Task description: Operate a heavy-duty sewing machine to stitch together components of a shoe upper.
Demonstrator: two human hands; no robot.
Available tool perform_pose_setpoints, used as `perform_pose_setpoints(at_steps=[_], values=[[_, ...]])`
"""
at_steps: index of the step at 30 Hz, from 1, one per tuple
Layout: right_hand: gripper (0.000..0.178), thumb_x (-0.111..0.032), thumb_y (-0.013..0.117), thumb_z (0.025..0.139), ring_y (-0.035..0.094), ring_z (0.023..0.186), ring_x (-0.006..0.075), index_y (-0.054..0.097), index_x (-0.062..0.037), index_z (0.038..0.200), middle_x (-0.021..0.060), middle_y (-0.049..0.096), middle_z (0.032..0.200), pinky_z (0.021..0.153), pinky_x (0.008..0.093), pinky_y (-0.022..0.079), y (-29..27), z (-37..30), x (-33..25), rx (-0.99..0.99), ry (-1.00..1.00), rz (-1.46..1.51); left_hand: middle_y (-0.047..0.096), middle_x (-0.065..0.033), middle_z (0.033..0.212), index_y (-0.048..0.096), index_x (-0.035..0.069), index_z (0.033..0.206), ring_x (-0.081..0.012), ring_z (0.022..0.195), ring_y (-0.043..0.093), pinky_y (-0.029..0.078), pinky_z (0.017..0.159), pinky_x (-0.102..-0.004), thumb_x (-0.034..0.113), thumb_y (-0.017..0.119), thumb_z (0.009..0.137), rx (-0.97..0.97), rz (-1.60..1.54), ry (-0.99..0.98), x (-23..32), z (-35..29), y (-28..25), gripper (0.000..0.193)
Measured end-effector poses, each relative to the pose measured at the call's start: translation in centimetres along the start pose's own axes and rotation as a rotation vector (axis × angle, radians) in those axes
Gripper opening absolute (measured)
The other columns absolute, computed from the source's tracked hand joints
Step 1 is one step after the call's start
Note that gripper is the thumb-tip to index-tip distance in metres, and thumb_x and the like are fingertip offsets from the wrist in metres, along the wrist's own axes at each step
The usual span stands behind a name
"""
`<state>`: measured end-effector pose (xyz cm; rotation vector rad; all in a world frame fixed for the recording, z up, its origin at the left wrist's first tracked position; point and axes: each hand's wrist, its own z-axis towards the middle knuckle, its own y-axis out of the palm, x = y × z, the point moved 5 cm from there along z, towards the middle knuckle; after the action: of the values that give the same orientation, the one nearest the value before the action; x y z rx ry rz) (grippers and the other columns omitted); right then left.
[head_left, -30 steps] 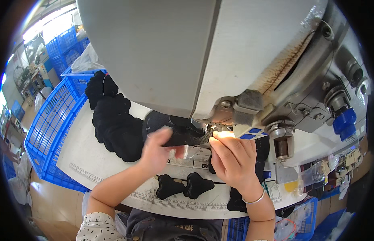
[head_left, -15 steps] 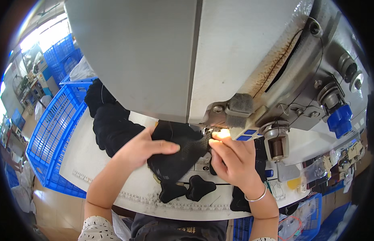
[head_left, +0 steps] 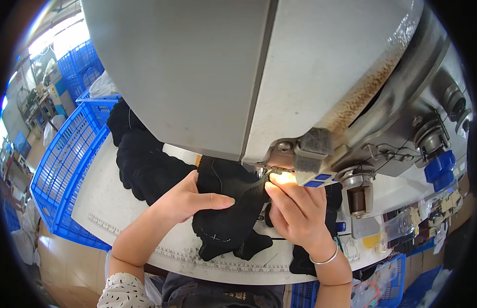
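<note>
A black fabric piece (head_left: 225, 218) lies on the white sewing machine table under the machine head (head_left: 197, 77). My left hand (head_left: 190, 200) grips its left side, thumb on top and fingers hidden by the cloth. At the needle area, my right hand (head_left: 297, 208), with a silver bangle at the wrist, pinches the fabric's right edge. A lamp lights these fingertips brightly; the needle itself is hard to make out. White stitch marks show near the piece's lower end. More black cloth (head_left: 256, 245) sticks out below it.
A long heap of black fabric pieces (head_left: 141, 164) lies left of the machine. Blue plastic crates (head_left: 69, 174) stand beyond the table's left edge. Thread tensioners (head_left: 357, 192) and a blue knob (head_left: 439, 168) jut out at right. More black cloth (head_left: 303, 261) lies by my right wrist.
The fabric piece has swung and spread lower, bringing its stitch marks into sight and covering part of the small cloth below. Both hands keep their hold. The view has shifted slightly.
</note>
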<state>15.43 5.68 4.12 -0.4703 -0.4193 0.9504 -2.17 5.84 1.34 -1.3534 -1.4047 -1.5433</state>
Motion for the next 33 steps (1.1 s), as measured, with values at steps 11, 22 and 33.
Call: perform_pose_setpoints(at_steps=[11, 22, 33], values=[[0.034, 0.004, 0.059, 0.060, 0.057, 0.076, 0.0223, 0.063, -0.0024, 0.093, 0.0089, 0.062, 0.095, 0.069, 0.0313, 0.041, -0.1, 0.1, 0.2, -0.071, 0.037, 0.029, 0.064, -0.0074, 0.089, 0.059, -0.005, 0.098, -0.0098, 0.079, 0.060, 0.048, 0.071, -0.0228, 0.004, 0.064, 0.076, 0.040, 0.002, 0.048, -0.3, -0.2, 0.4, 0.025], [0.030, 0.005, 0.056, 0.062, 0.059, 0.082, 0.0239, 0.063, -0.0021, 0.090, 0.0090, 0.063, 0.094, 0.074, 0.0330, 0.043, -0.7, -0.3, 1.2, -0.077, 0.082, 0.122, 0.061, -0.0024, 0.090, 0.056, -0.001, 0.102, -0.0070, 0.079, 0.056, 0.047, 0.072, -0.0221, 0.003, 0.061, 0.081, 0.024, -0.019, 0.235, -1.3, -0.4, 2.2, 0.022], [0.026, 0.004, 0.057, 0.065, 0.059, 0.081, 0.0235, 0.063, -0.0025, 0.089, 0.0098, 0.064, 0.093, 0.072, 0.0317, 0.042, -0.6, -0.2, 1.0, -0.062, 0.076, 0.096, 0.059, -0.0026, 0.094, 0.052, 0.000, 0.106, -0.0076, 0.082, 0.056, 0.048, 0.071, -0.0226, 0.003, 0.059, 0.082, 0.000, -0.006, 0.200, -2.2, -0.2, 2.2, 0.025]])
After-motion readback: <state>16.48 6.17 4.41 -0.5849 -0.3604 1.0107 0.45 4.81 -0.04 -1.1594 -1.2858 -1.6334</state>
